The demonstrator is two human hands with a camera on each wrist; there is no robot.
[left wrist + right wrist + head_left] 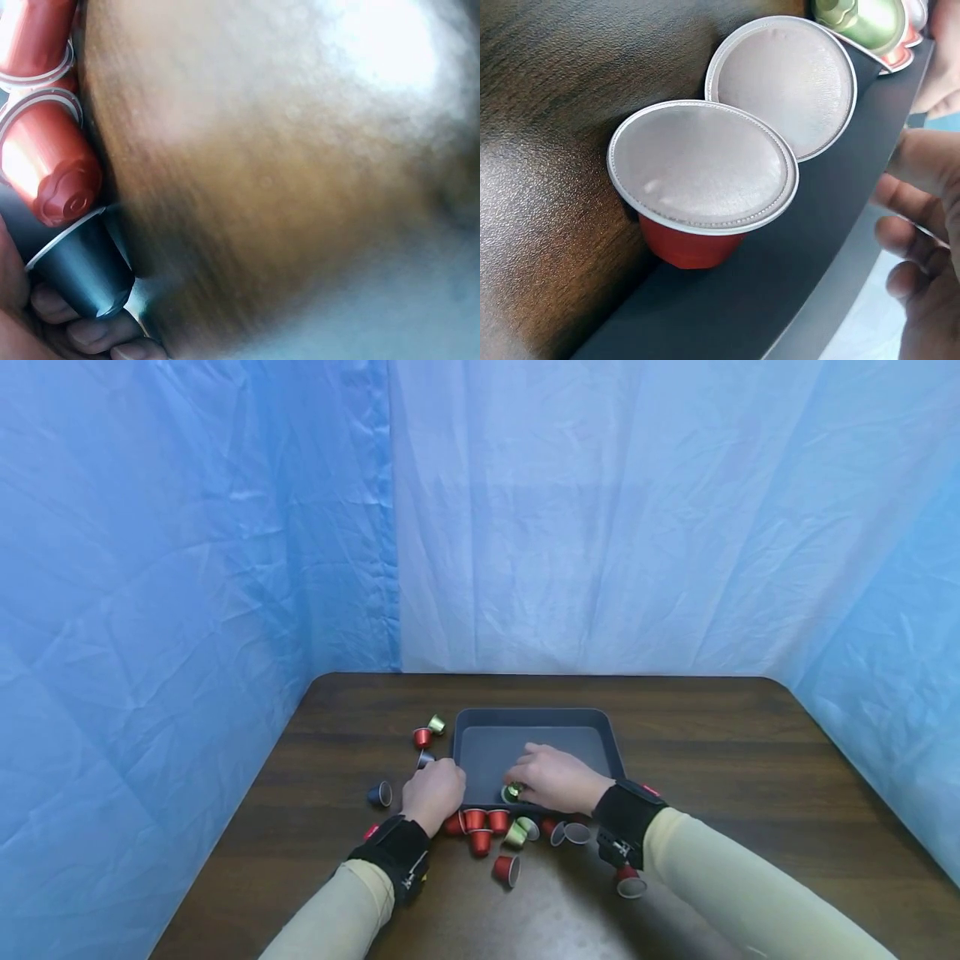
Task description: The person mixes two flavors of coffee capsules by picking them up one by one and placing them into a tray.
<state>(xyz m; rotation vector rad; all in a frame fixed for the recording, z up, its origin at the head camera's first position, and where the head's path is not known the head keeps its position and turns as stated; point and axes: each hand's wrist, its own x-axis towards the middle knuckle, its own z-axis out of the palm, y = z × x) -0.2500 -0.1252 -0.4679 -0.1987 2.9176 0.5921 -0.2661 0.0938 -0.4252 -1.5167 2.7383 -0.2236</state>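
Observation:
My left hand (435, 795) is at the left front corner of a dark grey tray (534, 718). In the left wrist view its fingers (94, 330) curl about a dark coffee capsule (86, 262), just beside a red capsule (52, 157). Reaching over the tray's front edge, my right hand (558, 779) has its fingertips on a green coffee capsule (513, 791) low inside the tray. The right wrist view shows its bent fingers (900, 236) past the tray wall, with the green capsule hidden there.
Along the tray's front lie several red capsules (481, 842) and green ones (516, 835); two show silver lids (705, 166). Left of the tray are a dark blue capsule (379, 794), a red one (422, 737) and a green one (437, 724). Blue sheeting (225, 568) surrounds the table.

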